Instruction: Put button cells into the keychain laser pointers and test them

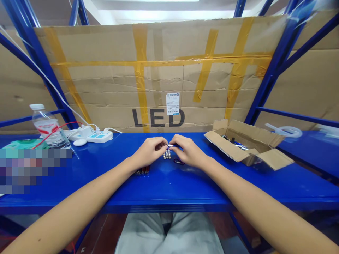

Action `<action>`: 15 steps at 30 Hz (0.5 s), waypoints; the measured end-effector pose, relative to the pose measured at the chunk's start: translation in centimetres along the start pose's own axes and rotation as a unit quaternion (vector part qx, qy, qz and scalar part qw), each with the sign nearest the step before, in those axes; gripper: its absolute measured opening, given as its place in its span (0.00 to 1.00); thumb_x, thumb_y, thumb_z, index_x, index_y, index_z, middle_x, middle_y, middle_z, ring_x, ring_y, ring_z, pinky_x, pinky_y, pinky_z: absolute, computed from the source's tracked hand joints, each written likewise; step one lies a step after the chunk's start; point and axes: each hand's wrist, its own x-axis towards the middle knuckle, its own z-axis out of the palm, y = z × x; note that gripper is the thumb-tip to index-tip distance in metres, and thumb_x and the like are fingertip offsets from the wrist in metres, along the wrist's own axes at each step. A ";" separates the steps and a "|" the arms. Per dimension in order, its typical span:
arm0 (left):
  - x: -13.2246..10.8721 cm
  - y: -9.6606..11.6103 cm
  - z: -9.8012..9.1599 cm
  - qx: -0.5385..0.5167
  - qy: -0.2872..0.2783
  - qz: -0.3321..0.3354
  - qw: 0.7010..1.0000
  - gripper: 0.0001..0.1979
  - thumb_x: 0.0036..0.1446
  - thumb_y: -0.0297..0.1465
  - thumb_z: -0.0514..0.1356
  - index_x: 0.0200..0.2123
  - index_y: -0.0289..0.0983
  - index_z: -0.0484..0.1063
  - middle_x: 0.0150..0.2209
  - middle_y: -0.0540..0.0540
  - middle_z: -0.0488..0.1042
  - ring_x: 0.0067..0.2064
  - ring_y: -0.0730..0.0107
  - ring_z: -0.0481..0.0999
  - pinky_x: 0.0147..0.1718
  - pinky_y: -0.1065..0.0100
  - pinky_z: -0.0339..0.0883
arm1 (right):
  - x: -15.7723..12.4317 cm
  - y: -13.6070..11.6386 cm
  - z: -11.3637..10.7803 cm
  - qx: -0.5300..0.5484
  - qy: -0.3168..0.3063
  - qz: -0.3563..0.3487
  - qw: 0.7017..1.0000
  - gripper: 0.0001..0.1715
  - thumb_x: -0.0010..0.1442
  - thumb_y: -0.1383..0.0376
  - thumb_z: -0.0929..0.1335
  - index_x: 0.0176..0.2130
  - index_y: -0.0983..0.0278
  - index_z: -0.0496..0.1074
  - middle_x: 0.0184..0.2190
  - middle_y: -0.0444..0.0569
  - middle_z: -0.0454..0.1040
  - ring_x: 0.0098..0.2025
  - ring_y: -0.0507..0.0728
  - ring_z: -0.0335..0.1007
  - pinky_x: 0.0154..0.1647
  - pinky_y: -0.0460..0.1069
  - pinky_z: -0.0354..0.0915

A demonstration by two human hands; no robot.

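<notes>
My left hand (150,150) and my right hand (186,151) meet over the middle of the blue shelf (169,183). Both pinch a small silver and dark cylindrical part (171,145) held level between their fingertips. Just below it stands a cluster of small silver cylinders (167,154) upright on the shelf. A small dark piece (178,161) lies under my right palm. Several dark and red rods (143,171) lie beneath my left wrist.
An open cardboard box (247,144) with dark parts inside sits to the right. At the left are a water bottle (47,128), a white power strip (91,135) with cables, and a white mouse-like object (79,142). A taped cardboard wall marked LED (159,77) backs the shelf.
</notes>
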 end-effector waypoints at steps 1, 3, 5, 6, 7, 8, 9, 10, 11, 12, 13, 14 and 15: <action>0.0 0.1 0.0 0.004 0.001 0.002 1.000 0.06 0.60 0.30 0.56 0.33 0.35 0.70 0.27 0.50 0.71 0.28 0.74 0.67 0.29 0.72 0.61 | 0.0 0.0 0.0 -0.002 -0.002 0.001 1.000 0.05 0.63 0.71 0.63 0.38 0.63 0.67 0.34 0.50 0.70 0.36 0.56 0.65 0.37 0.50 0.62; 0.0 0.3 0.1 0.011 0.004 0.006 1.000 0.06 0.59 0.30 0.55 0.32 0.35 0.70 0.27 0.50 0.71 0.28 0.74 0.67 0.29 0.72 0.61 | 0.1 -0.1 0.0 0.000 -0.003 0.008 1.000 0.05 0.63 0.71 0.63 0.37 0.63 0.67 0.33 0.50 0.70 0.35 0.56 0.65 0.37 0.50 0.62; 0.0 0.4 0.1 0.021 0.004 0.011 1.000 0.05 0.59 0.29 0.55 0.32 0.36 0.69 0.27 0.50 0.71 0.28 0.74 0.67 0.29 0.71 0.61 | 0.1 -0.2 0.0 0.003 -0.005 0.018 1.000 0.05 0.63 0.72 0.63 0.36 0.63 0.68 0.33 0.49 0.71 0.35 0.55 0.66 0.37 0.50 0.62; 0.1 0.5 0.1 0.027 0.003 0.013 1.000 0.05 0.59 0.29 0.55 0.32 0.36 0.69 0.27 0.50 0.71 0.28 0.74 0.68 0.29 0.71 0.61 | 0.1 -0.2 0.0 0.004 -0.007 0.024 1.000 0.06 0.63 0.72 0.63 0.36 0.64 0.68 0.32 0.49 0.71 0.34 0.55 0.66 0.37 0.50 0.62; 0.1 0.5 0.2 0.033 0.002 0.016 0.999 0.05 0.59 0.29 0.55 0.32 0.36 0.70 0.27 0.50 0.72 0.28 0.73 0.68 0.29 0.71 0.61 | 0.1 -0.2 -0.1 0.005 -0.009 0.029 1.000 0.06 0.62 0.72 0.63 0.35 0.64 0.68 0.32 0.49 0.71 0.34 0.55 0.66 0.37 0.50 0.62; 0.1 0.6 0.2 0.039 0.001 0.018 0.999 0.05 0.59 0.29 0.55 0.32 0.36 0.70 0.27 0.49 0.72 0.28 0.73 0.68 0.30 0.71 0.61 | 0.2 -0.2 0.0 0.006 -0.010 0.034 0.999 0.06 0.62 0.72 0.64 0.35 0.64 0.69 0.31 0.49 0.72 0.33 0.55 0.66 0.37 0.50 0.62; 0.0 0.6 0.2 0.044 0.000 0.019 0.999 0.05 0.60 0.29 0.55 0.33 0.36 0.70 0.28 0.49 0.72 0.29 0.73 0.68 0.30 0.71 0.61 | 0.2 -0.2 0.0 0.008 -0.012 0.038 0.999 0.06 0.62 0.72 0.64 0.34 0.64 0.69 0.31 0.49 0.72 0.33 0.55 0.66 0.37 0.50 0.61; 0.0 0.6 0.2 0.050 -0.001 0.022 0.999 0.05 0.60 0.29 0.55 0.33 0.36 0.70 0.28 0.49 0.72 0.29 0.73 0.68 0.30 0.71 0.61 | 0.2 -0.2 0.0 0.008 -0.014 0.043 0.999 0.06 0.62 0.72 0.64 0.34 0.64 0.69 0.31 0.49 0.72 0.33 0.55 0.66 0.36 0.50 0.61; 0.0 0.6 0.2 0.056 -0.002 0.026 0.998 0.05 0.60 0.29 0.55 0.33 0.36 0.69 0.28 0.49 0.72 0.29 0.73 0.68 0.30 0.71 0.61 | 0.2 -0.1 0.1 0.009 -0.017 0.048 0.999 0.07 0.62 0.71 0.64 0.34 0.64 0.70 0.30 0.49 0.72 0.32 0.55 0.66 0.36 0.50 0.61; 0.0 0.6 0.2 0.061 -0.003 0.031 0.998 0.05 0.60 0.28 0.55 0.33 0.36 0.69 0.27 0.49 0.71 0.29 0.73 0.68 0.30 0.71 0.61 | 0.2 -0.1 0.1 0.009 -0.020 0.053 0.998 0.08 0.63 0.71 0.63 0.33 0.64 0.70 0.30 0.49 0.72 0.32 0.55 0.66 0.35 0.50 0.61; 0.0 0.6 0.2 0.066 -0.002 0.035 0.997 0.05 0.60 0.28 0.54 0.33 0.36 0.69 0.27 0.50 0.71 0.29 0.73 0.68 0.30 0.71 0.61 | 0.2 -0.1 0.2 0.009 -0.022 0.058 0.998 0.09 0.63 0.71 0.63 0.33 0.64 0.71 0.29 0.49 0.72 0.31 0.55 0.66 0.35 0.49 0.61; 0.0 0.6 0.2 0.068 0.000 0.038 0.997 0.05 0.60 0.28 0.54 0.33 0.36 0.69 0.27 0.50 0.71 0.29 0.73 0.68 0.30 0.71 0.61 | 0.2 0.0 0.2 0.009 -0.024 0.062 0.998 0.10 0.64 0.71 0.62 0.33 0.64 0.71 0.29 0.49 0.72 0.31 0.54 0.66 0.35 0.49 0.61; 0.0 0.5 0.2 0.069 0.002 0.041 0.997 0.05 0.60 0.28 0.54 0.33 0.36 0.69 0.27 0.50 0.70 0.29 0.73 0.68 0.30 0.71 0.61 | 0.3 0.0 0.3 0.010 -0.024 0.065 0.998 0.11 0.64 0.71 0.62 0.33 0.65 0.71 0.29 0.49 0.72 0.31 0.54 0.66 0.35 0.49 0.61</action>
